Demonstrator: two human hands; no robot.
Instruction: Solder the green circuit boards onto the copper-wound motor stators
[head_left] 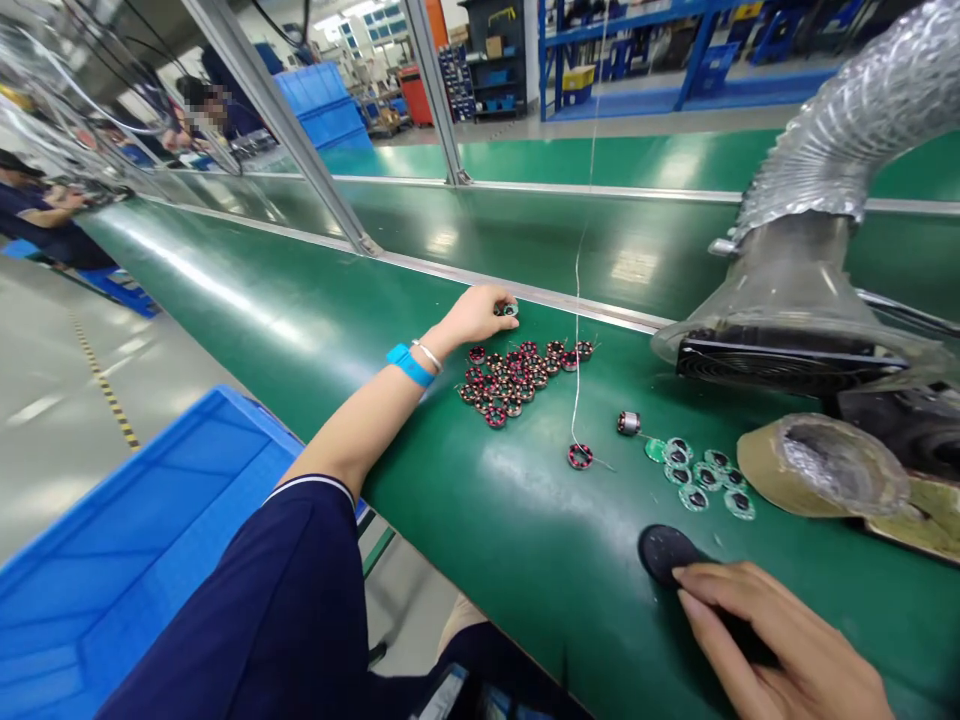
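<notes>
Head view, nearest first: the right hand (787,630) pinches the edge of a black disc (664,552) between thumb and forefinger, low over the green bench (480,510). Past it lie clear-rimmed green discs (693,497) and one copper-wound ring (580,457) beneath a thin hanging strand (577,350). Farther off, beyond a cluster of similar rings (517,375), the left hand (474,314) pinches a small round part (511,310) near the metal rail (525,296).
</notes>
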